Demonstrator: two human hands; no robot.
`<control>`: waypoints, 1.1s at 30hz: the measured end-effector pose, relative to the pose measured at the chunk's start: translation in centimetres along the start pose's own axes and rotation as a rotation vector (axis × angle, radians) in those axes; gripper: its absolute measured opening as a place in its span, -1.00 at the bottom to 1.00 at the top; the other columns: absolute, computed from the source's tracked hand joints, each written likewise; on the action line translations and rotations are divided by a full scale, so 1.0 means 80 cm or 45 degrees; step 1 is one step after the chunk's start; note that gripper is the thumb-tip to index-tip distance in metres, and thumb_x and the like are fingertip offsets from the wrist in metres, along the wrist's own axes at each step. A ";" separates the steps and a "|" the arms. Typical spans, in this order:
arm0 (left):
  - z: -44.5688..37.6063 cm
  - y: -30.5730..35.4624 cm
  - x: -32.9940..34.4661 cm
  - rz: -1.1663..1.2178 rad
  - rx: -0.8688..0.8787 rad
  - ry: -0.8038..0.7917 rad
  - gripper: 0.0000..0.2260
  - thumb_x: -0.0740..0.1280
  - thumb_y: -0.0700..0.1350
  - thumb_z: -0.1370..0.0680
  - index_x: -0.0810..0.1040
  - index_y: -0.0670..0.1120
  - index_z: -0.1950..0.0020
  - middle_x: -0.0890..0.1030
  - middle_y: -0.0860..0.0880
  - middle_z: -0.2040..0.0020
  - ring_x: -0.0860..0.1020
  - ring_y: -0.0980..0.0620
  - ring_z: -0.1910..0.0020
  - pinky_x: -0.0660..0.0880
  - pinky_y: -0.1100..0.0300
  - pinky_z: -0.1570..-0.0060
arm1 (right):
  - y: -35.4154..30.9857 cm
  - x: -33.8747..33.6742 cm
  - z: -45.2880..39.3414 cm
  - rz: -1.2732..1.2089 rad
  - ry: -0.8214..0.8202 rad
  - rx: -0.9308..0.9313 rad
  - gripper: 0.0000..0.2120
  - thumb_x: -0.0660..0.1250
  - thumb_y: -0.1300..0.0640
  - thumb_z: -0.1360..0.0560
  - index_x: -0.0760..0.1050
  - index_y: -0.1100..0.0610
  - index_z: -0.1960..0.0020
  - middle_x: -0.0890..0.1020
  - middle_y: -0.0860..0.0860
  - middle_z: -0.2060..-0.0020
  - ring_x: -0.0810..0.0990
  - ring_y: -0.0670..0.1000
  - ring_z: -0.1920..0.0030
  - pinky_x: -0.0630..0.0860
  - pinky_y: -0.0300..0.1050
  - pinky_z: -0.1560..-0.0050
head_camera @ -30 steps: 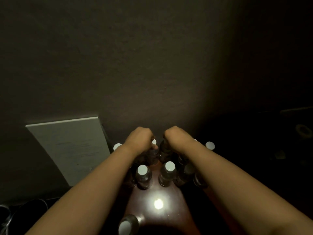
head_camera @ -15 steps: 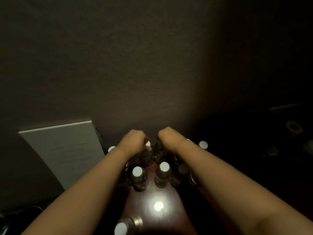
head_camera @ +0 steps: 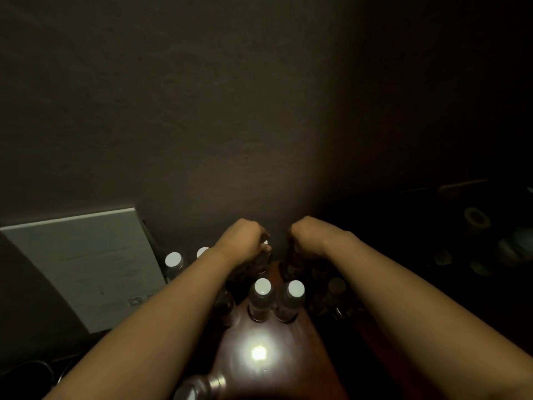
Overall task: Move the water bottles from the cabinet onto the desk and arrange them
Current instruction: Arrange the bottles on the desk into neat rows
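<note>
Several clear water bottles with white caps stand on a dark red-brown desk (head_camera: 277,336) against a wall. My left hand (head_camera: 245,239) is closed around the neck of one back-row bottle (head_camera: 261,259), whose cap peeks out by my fingers. My right hand (head_camera: 310,236) is closed around another back-row bottle (head_camera: 288,264); its cap is hidden under the hand. Two bottles (head_camera: 261,298) (head_camera: 290,300) stand side by side in front of my hands. Two more caps (head_camera: 174,259) (head_camera: 202,251) show left of my left forearm. Dim bottles (head_camera: 336,287) sit under my right forearm.
A grey-white board or box (head_camera: 86,261) leans against the wall at the left. A bottle (head_camera: 199,385) lies or stands at the desk's near edge. Dark round objects (head_camera: 476,220) sit in shadow at the far right. A bright light reflection (head_camera: 258,353) marks the desk.
Both hands stay closed on the back-row bottles and have drawn slightly apart. The view has shifted, so the board and the left caps show further left.
</note>
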State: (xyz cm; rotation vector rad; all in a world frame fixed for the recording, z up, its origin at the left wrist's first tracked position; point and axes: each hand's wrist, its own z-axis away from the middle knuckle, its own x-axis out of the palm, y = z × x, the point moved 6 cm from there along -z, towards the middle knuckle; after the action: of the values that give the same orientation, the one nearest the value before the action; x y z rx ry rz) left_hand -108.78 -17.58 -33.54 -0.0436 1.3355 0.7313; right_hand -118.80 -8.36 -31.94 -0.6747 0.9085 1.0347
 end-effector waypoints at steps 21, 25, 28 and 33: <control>-0.012 -0.017 0.002 0.196 -0.107 0.041 -0.62 0.57 0.03 -0.40 0.67 -0.03 -0.18 0.69 -0.03 -0.09 0.61 0.04 -0.11 0.41 0.31 0.01 | -0.014 -0.005 -0.002 -0.178 0.243 -0.125 -0.76 0.31 0.16 -0.50 0.63 0.10 -0.13 0.67 0.14 0.04 0.62 0.15 0.01 0.55 -0.05 0.05; -0.012 -0.016 0.000 0.165 -0.097 0.052 -0.61 0.57 0.05 -0.39 0.68 -0.04 -0.17 0.69 -0.03 -0.09 0.61 0.04 -0.13 0.43 0.29 -0.03 | -0.015 -0.005 -0.003 -0.166 0.235 -0.133 -0.75 0.30 0.15 -0.51 0.63 0.08 -0.15 0.67 0.13 0.02 0.60 0.14 -0.02 0.44 -0.15 0.10; -0.010 -0.015 -0.001 0.140 -0.105 0.047 -0.60 0.56 0.06 -0.40 0.67 -0.04 -0.18 0.69 -0.03 -0.10 0.61 0.02 -0.13 0.49 0.21 -0.11 | -0.015 -0.006 -0.003 -0.170 0.230 -0.129 -0.75 0.29 0.16 -0.52 0.62 0.08 -0.17 0.66 0.13 0.02 0.61 0.14 -0.02 0.45 -0.13 0.10; -0.008 -0.008 -0.002 0.014 -0.074 0.030 -0.64 0.51 0.09 -0.44 0.65 -0.03 -0.17 0.67 -0.03 -0.05 0.60 -0.04 -0.07 0.53 0.10 -0.06 | -0.009 -0.004 0.002 -0.188 0.181 -0.050 -0.60 0.45 0.13 -0.45 0.54 0.09 -0.28 0.63 0.12 -0.10 0.60 0.13 -0.09 0.56 -0.04 -0.08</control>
State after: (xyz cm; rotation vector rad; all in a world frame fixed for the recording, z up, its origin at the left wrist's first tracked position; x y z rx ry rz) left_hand -109.02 -18.43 -33.80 -0.0911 1.3376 0.7809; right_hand -118.16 -8.61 -31.55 -0.8444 0.9481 0.8831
